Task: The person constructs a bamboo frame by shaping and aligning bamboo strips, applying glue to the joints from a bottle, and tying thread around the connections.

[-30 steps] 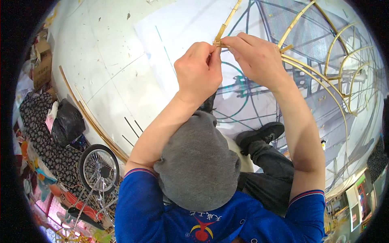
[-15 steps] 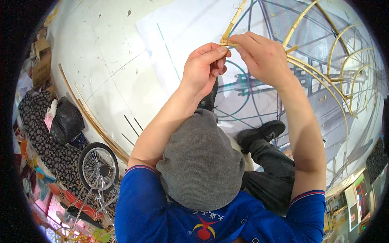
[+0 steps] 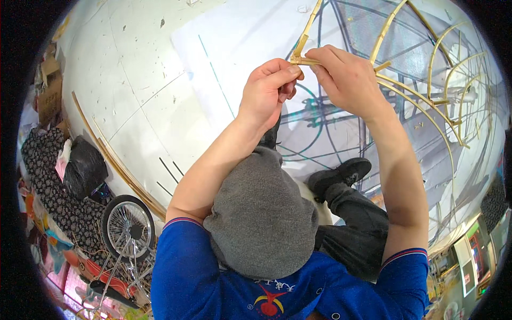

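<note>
Both my hands meet at the top middle, at the corner of a thin tan bamboo strip frame. The upright bamboo strip (image 3: 309, 28) rises from that corner toward the top edge, and a short crosspiece (image 3: 305, 61) runs into my right hand. My left hand (image 3: 264, 90) pinches just below the corner, thumb against the fingers; whatever lies inside its fingertips is hidden. My right hand (image 3: 348, 80) is closed round the crosspiece, with its fingertips over the strip. Larger curved bamboo strips (image 3: 385, 34) join in a frame to the right of my right hand.
Beneath the frame lies a large paper sheet (image 3: 208, 88) with drawn lines and circles. Long bamboo strips (image 3: 114, 160) lie on the pale floor at left, near a black plastic bag (image 3: 85, 168) and a spoked wheel (image 3: 128, 225). My black shoe (image 3: 341, 177) rests on the sheet.
The view has shifted slightly. The bamboo corner sits a little lower and its crosspiece shows more between my hands; both hands keep their hold.
</note>
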### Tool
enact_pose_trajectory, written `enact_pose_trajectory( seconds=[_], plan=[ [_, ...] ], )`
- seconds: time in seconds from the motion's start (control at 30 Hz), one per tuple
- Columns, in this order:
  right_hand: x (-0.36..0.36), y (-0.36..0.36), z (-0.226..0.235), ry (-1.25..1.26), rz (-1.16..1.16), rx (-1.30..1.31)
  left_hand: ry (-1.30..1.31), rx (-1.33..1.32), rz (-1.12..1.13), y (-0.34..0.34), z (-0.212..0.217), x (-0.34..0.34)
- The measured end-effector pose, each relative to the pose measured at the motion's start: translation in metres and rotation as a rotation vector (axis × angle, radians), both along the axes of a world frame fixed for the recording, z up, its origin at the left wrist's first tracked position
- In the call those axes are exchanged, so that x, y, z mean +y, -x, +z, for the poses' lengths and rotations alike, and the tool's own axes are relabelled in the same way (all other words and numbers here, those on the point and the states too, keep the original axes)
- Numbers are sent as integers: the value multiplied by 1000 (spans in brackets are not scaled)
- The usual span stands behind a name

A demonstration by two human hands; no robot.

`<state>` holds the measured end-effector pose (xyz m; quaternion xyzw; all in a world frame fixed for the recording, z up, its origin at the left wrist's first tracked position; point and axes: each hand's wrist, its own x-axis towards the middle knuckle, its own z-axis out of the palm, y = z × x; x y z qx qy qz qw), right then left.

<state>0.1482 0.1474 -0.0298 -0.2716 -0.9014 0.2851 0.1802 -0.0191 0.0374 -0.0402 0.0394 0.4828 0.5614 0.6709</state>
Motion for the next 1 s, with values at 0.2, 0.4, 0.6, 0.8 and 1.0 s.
enact_pose_trajectory(
  seconds=[0.2,0.4,0.6,0.8,1.0],
  plan=[
    [2,-7,-2,-42,-13,-30,-43,-14,-25,-6,-10,2],
    [3,-8,-16,-118,-11,-51,-23,29,50,-1,-21,-4],
    [2,-11,-6,-45,-38,-82,-46,51,37,-6,-23,-2],
    [2,-9,-13,-63,-31,-119,-19,104,56,-6,-23,-2],
    [8,-9,-6,-56,3,-139,-39,134,39,-17,-15,5]
  ],
)
